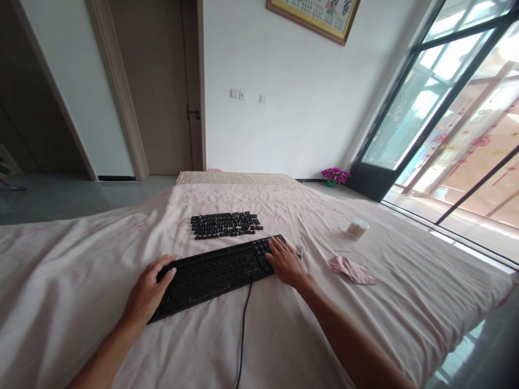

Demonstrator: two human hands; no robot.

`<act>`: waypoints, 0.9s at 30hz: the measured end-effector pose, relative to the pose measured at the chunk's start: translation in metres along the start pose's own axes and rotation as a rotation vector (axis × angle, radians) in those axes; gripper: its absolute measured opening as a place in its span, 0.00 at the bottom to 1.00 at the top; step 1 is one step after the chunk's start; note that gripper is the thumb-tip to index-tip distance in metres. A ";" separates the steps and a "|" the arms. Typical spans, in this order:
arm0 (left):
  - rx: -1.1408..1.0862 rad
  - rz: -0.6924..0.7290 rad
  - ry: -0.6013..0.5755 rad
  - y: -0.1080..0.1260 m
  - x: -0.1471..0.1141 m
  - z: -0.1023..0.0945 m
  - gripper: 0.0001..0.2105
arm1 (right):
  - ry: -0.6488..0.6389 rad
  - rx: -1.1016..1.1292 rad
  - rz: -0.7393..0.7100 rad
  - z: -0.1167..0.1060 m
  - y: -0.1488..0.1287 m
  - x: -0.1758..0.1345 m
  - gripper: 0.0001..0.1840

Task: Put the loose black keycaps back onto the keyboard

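A black keyboard [211,276] lies slantwise on the pink bedspread, its main area bare of keycaps while the number pad at its right end has keys. My left hand [152,283] grips the left end, thumb on top and fingers around the far edge. Resting over the number pad, my right hand [285,261] has its fingers stretched out across the keys. Just beyond the keyboard, loose black keycaps [225,224] are laid out in rows. A black cable [244,332] runs from the keyboard's near edge toward me.
To the right lie a crumpled pink cloth [352,270] and a tipped clear tub of cotton swabs [357,229]. A few loose swabs and a small object, partly hidden by my right hand, are nearby. The wrinkled bedspread [421,254] covers a wide surface. Purple flowers [335,175] stand by the wall.
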State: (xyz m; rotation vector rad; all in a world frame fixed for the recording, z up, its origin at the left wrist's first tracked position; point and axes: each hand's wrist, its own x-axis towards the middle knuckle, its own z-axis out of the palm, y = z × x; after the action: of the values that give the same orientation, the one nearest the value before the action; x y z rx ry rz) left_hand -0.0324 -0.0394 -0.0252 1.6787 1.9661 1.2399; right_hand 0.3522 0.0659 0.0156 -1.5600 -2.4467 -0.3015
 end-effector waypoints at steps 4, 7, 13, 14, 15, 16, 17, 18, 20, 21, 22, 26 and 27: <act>0.006 0.023 -0.006 0.001 0.001 0.000 0.21 | -0.104 -0.013 -0.101 -0.004 -0.003 -0.002 0.25; 0.013 0.026 -0.011 0.003 0.001 -0.001 0.20 | -0.094 -0.001 -0.115 -0.008 -0.007 -0.001 0.26; -0.038 0.040 -0.012 0.003 0.000 -0.001 0.21 | -0.097 0.079 -0.156 0.004 -0.019 -0.002 0.32; -0.050 0.039 -0.015 0.002 0.000 -0.001 0.21 | -0.118 0.104 -0.169 0.005 -0.017 -0.002 0.31; -0.059 0.037 -0.019 0.002 -0.001 -0.002 0.21 | -0.137 0.133 -0.177 0.005 -0.015 -0.002 0.30; -0.065 0.037 -0.022 0.002 -0.001 -0.002 0.22 | -0.148 0.161 -0.175 0.005 -0.012 -0.002 0.30; -0.067 0.040 -0.023 0.002 -0.001 -0.002 0.21 | -0.146 0.181 -0.165 0.004 -0.010 -0.002 0.29; -0.064 0.046 -0.025 0.002 -0.001 -0.002 0.21 | -0.131 0.190 -0.149 0.003 -0.008 -0.003 0.29; -0.051 0.062 -0.023 0.002 -0.001 -0.002 0.21 | -0.091 0.183 -0.122 0.004 -0.007 -0.004 0.30; -0.043 0.068 -0.023 0.002 0.000 -0.002 0.21 | -0.082 0.181 -0.124 0.004 -0.007 -0.004 0.31; -0.038 0.074 -0.022 0.002 0.000 -0.002 0.21 | -0.089 0.190 -0.139 0.005 -0.007 -0.004 0.31; -0.044 0.099 -0.029 0.003 0.000 -0.002 0.21 | -0.182 0.362 -0.139 0.003 0.005 0.003 0.29; -0.042 0.105 -0.031 0.003 0.000 -0.002 0.22 | -0.171 0.406 -0.098 0.002 0.010 0.006 0.29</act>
State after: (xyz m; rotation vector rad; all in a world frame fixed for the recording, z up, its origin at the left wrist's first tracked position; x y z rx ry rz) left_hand -0.0316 -0.0406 -0.0216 1.7900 1.8419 1.2743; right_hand 0.3586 0.0755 0.0160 -1.3390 -2.5077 0.3097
